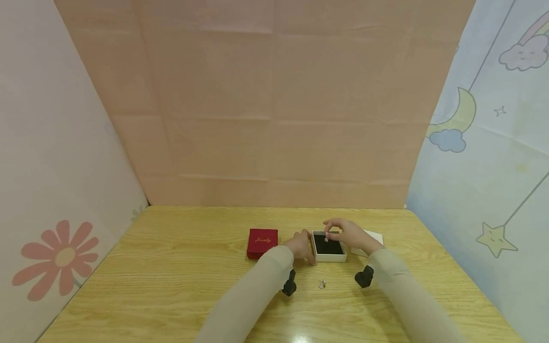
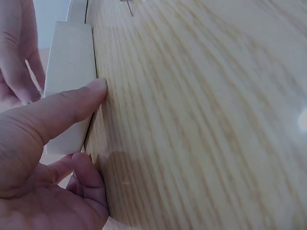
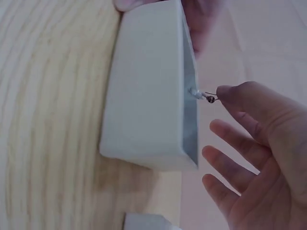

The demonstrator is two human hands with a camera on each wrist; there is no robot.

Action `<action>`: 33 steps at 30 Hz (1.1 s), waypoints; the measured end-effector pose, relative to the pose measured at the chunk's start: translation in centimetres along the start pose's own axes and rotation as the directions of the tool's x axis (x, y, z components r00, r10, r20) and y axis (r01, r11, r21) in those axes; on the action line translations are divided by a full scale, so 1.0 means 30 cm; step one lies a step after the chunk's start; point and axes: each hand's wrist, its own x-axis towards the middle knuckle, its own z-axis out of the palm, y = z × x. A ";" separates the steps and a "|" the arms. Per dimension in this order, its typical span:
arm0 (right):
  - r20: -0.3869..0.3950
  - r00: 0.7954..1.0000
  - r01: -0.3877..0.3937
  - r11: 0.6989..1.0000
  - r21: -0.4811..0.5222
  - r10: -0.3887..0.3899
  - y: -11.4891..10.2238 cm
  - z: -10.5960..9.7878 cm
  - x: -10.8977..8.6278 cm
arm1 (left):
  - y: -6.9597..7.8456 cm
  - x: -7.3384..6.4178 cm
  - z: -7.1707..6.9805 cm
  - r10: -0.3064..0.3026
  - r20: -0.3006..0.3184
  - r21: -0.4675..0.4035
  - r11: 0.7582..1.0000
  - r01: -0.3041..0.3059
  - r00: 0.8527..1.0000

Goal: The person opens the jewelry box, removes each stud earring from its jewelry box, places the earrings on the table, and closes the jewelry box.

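A white jewelry box (image 1: 328,258) with a black lining stands without a lid on the table. My left hand (image 1: 301,247) holds its left side, with the thumb (image 2: 72,106) against the front wall and other fingers curled by the corner. Above the box, my right hand (image 1: 348,234) pinches a small sparkling earring (image 3: 200,94) by its thin wire between thumb and index finger. The earring hangs at the box opening, while the other right fingers are spread. In front of the box, a second small shiny piece of jewelry (image 1: 322,284) lies on the table.
A red jewelry box (image 1: 262,241) with gold lettering stands left of the left hand. The white lid (image 1: 375,236) lies right of the white box, partly behind the right hand. The wooden table (image 1: 193,267) meets a pinkish-tan backdrop at its far edge.
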 end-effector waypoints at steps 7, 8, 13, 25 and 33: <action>-0.023 0.998 0.052 0.992 0.118 -0.050 -0.018 -0.052 -0.056 | -0.003 0.003 -0.004 0.006 -0.010 0.009 1.000 -0.006 1.000; -0.023 0.998 0.064 0.990 0.123 -0.061 -0.021 -0.056 -0.065 | -0.004 0.003 -0.005 0.009 -0.011 0.010 1.000 -0.009 1.000; -0.011 0.994 0.110 0.985 0.135 -0.109 -0.037 -0.056 -0.113 | -0.005 0.001 -0.006 0.016 -0.007 0.004 1.000 -0.016 1.000; 0.062 0.987 0.138 0.980 0.143 -0.148 -0.091 -0.015 -0.211 | -0.004 0.005 0.002 -0.001 -0.005 0.011 1.000 0.001 1.000; 0.102 0.970 0.209 0.970 0.121 -0.221 -0.085 0.021 -0.237 | 0.002 0.002 0.004 0.013 -0.015 0.028 1.000 -0.013 1.000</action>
